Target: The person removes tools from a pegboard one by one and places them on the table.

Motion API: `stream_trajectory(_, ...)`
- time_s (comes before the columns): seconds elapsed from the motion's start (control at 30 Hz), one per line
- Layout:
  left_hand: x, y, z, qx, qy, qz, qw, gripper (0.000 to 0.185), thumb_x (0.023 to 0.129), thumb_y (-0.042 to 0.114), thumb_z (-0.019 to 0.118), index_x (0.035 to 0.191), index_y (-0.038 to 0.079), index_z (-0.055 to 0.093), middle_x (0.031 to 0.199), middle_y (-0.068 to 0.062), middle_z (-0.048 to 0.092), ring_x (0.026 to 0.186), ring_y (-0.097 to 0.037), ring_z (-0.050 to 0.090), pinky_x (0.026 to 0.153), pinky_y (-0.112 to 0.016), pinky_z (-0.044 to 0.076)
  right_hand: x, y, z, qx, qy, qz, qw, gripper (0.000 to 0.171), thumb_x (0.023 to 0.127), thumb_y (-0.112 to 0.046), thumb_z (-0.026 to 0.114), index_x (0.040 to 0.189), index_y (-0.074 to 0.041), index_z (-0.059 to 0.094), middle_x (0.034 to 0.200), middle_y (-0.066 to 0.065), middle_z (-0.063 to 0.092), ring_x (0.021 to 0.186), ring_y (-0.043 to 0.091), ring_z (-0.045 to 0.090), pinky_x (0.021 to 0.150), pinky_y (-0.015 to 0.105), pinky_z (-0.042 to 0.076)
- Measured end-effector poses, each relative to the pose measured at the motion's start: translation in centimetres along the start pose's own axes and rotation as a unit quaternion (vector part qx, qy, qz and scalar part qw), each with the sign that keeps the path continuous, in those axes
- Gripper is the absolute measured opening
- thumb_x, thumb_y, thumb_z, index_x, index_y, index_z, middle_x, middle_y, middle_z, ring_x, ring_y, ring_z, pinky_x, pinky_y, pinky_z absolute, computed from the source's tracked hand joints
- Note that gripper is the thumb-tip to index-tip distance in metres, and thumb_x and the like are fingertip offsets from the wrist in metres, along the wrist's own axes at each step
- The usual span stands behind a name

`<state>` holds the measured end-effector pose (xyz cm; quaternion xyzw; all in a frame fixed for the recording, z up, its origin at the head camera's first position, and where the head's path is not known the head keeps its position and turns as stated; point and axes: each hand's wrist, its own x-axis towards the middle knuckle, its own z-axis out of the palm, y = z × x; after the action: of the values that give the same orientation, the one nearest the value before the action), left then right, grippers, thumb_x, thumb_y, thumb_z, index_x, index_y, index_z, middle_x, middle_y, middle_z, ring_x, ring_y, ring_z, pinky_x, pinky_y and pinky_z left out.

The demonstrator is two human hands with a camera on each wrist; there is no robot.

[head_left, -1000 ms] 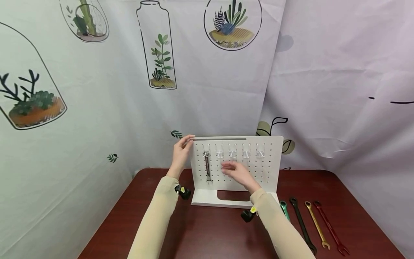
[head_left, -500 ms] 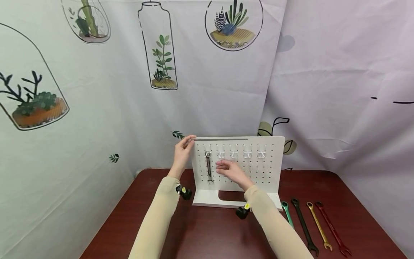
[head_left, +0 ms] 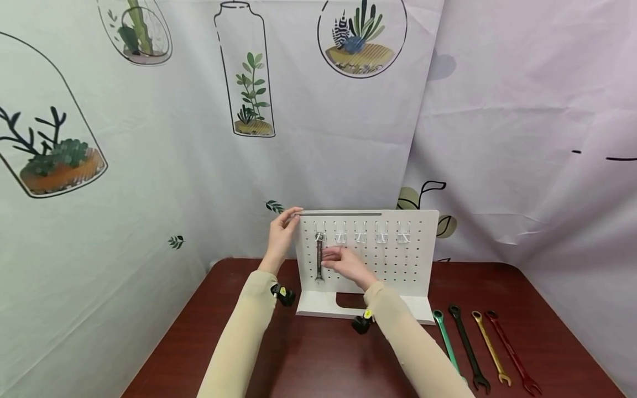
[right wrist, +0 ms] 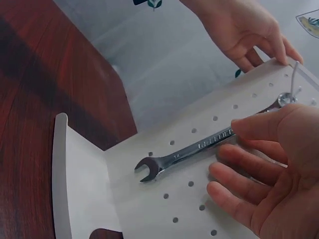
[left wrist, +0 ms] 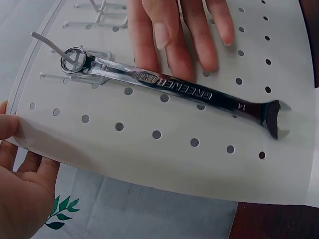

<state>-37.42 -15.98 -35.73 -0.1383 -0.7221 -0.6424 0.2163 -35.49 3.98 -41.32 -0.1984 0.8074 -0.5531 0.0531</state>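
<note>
A chrome combination wrench (head_left: 319, 260) hangs by its ring end from the leftmost hook of a white pegboard (head_left: 423, 260). In the left wrist view, the wrench (left wrist: 172, 87) shows its open jaw end pointing down the board. My left hand (head_left: 280, 237) pinches the board's upper left edge between thumb and fingers. Close to the wrench shaft is my right hand (head_left: 350, 268), its fingers loosely extended. Seen from the right wrist, the right thumb (right wrist: 256, 125) overlaps the shaft and the other fingers lie to one side; firm contact cannot be told.
Several white wire hooks (head_left: 381, 235) line the upper board to the right of the wrench. On the dark red table (head_left: 318, 359), a green wrench (head_left: 448, 342), a black wrench (head_left: 466, 342), a gold wrench (head_left: 490, 345) and a red wrench (head_left: 512, 351) lie at the right. A patterned cloth (head_left: 318, 166) hangs behind.
My right hand has moved left across the board up to the wrench. The hanging wrench has swung slightly and now hangs straighter. My left hand stays on the board's edge.
</note>
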Motion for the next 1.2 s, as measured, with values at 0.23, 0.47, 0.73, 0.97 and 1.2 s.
stream_trajectory(0.23, 0.5, -1.3, 0.0, -0.008, 0.011, 0.0, 0.9999, 0.028, 0.104, 0.014, 0.059, 0.127, 0.002, 0.067, 0.139, -0.013, 0.059, 0.124, -0.031, 0.057, 0.102, -0.049, 0.043, 0.2, 0.0, 1.1, 0.009, -0.001, -0.004, 1.0, 0.038, 0.097, -0.012, 0.067, 0.131, 0.002, 0.06, 0.122, 0.019, 0.068, 0.112, 0.031, 0.066, 0.09, 0.041, 0.055)
stream_trajectory(0.47, 0.2, -1.2, 0.0, -0.001, 0.018, 0.004, 0.9998, 0.024, 0.103, 0.015, 0.06, 0.123, 0.006, 0.07, 0.137, -0.008, 0.061, 0.123, -0.027, 0.058, 0.102, -0.048, 0.043, 0.3, 0.6, 2.6, -0.007, 0.039, -0.024, 0.999, 0.037, 0.097, -0.012, 0.067, 0.129, 0.002, 0.056, 0.117, 0.018, 0.067, 0.106, 0.031, 0.065, 0.086, 0.038, 0.055)
stream_trajectory(0.73, 0.3, -1.2, 0.1, 0.007, 0.016, 0.009, 0.9998, 0.024, 0.103, 0.016, 0.06, 0.123, 0.009, 0.07, 0.135, -0.007, 0.062, 0.123, -0.027, 0.058, 0.102, -0.05, 0.044, 0.3, 0.9, 3.3, -0.01, 0.086, -0.075, 0.993, 0.02, 0.098, -0.008, 0.064, 0.116, 0.002, 0.066, 0.1, 0.012, 0.069, 0.087, 0.021, 0.064, 0.074, 0.032, 0.054)
stream_trajectory(0.97, 0.2, -1.1, 0.1, 0.006, 0.015, 0.007, 0.9998, 0.024, 0.104, 0.017, 0.059, 0.124, 0.009, 0.07, 0.134, -0.007, 0.062, 0.122, -0.027, 0.058, 0.102, -0.05, 0.043, 0.2, 0.8, 3.1, -0.009, 0.083, -0.064, 0.994, 0.022, 0.099, -0.01, 0.064, 0.117, 0.001, 0.067, 0.098, 0.01, 0.068, 0.085, 0.018, 0.065, 0.072, 0.03, 0.057)
stream_trajectory(1.2, 0.2, -1.2, 0.1, 0.003, 0.016, 0.007, 0.9998, 0.024, 0.103, 0.017, 0.06, 0.123, 0.008, 0.07, 0.135, -0.006, 0.061, 0.121, -0.027, 0.059, 0.099, -0.048, 0.045, 0.1, 0.3, 2.9, -0.015, 0.082, -0.057, 0.995, 0.02, 0.1, -0.011, 0.063, 0.118, -0.003, 0.069, 0.1, 0.009, 0.069, 0.086, 0.017, 0.065, 0.073, 0.03, 0.057)
